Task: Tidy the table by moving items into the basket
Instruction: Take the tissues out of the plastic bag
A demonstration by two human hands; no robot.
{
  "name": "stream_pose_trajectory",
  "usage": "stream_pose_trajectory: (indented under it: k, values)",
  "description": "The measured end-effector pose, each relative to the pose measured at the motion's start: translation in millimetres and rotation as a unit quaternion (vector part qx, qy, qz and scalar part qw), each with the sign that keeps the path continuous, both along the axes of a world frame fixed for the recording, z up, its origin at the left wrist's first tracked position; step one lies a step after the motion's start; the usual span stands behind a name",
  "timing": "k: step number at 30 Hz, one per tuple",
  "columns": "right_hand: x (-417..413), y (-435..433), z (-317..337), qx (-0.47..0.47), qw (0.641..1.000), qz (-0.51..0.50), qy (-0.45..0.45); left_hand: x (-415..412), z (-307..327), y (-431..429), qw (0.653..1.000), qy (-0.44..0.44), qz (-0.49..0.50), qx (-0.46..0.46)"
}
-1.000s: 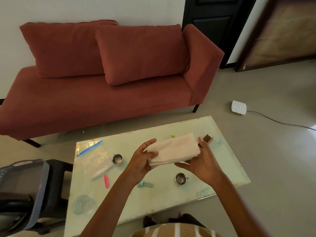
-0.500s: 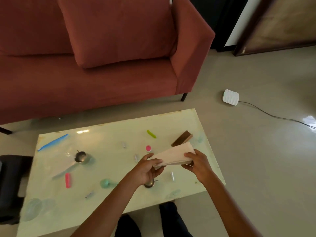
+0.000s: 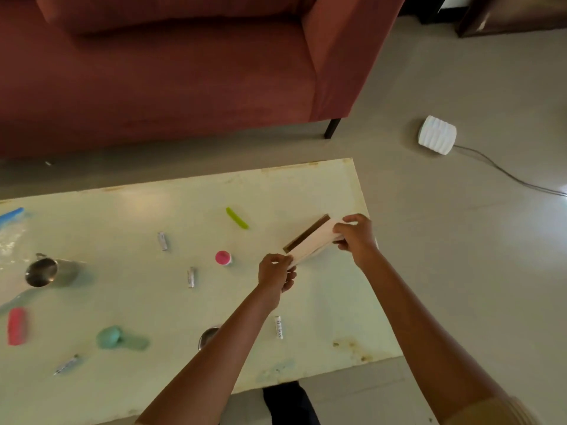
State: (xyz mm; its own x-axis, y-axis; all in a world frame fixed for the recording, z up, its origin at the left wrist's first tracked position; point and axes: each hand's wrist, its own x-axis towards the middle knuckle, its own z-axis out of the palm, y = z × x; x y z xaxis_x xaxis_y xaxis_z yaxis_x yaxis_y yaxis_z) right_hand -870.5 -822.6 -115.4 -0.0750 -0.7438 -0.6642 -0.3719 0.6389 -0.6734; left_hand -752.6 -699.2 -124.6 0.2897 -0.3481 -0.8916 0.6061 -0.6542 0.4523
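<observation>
A folded white cloth (image 3: 313, 240) is held low over the right end of the pale table (image 3: 153, 302). My left hand (image 3: 276, 271) pinches its near-left end and my right hand (image 3: 356, 237) grips its far-right end. Just behind the cloth stands a thin brown holder (image 3: 306, 233). Loose on the table lie a green clip (image 3: 237, 218), a pink round lid (image 3: 223, 257), several small white tubes (image 3: 190, 277), a teal scoop (image 3: 119, 338), a red clip (image 3: 17, 326), a steel cup (image 3: 41, 272) and a second steel cup (image 3: 208, 336) partly under my left arm. No basket is in view.
A red sofa (image 3: 184, 72) runs along the far side of the table. A white ribbed device (image 3: 437, 135) with a cable lies on the floor to the right. A blue strip (image 3: 10, 215) and a clear bag lie at the table's left edge.
Both hands carried the cloth down and to the right, next to the brown holder. The view tilted down and closer; the basket at the left left the frame.
</observation>
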Motion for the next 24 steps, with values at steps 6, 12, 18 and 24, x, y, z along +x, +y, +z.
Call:
stream_pose_trajectory:
  k: [6,12,18,24]
  values:
    - [9.6,-31.1,-44.6,-0.071,0.988,0.090,0.106,6.4,-32.6,-24.0,0.997,0.055,0.046,0.034]
    - [15.3,-39.7,-59.2,-0.081,0.947,0.218,0.221,2.3,-41.1,-28.5,0.994,0.077,0.063,0.042]
    - [18.3,-44.1,-64.6,-0.072,0.943,0.225,0.232,-5.7,-43.9,-30.3,0.990,0.087,0.106,0.038]
    - [3.4,-14.3,-47.4,-0.185,0.969,0.044,0.159,1.6,-39.2,-13.9,0.996,0.054,0.058,0.028]
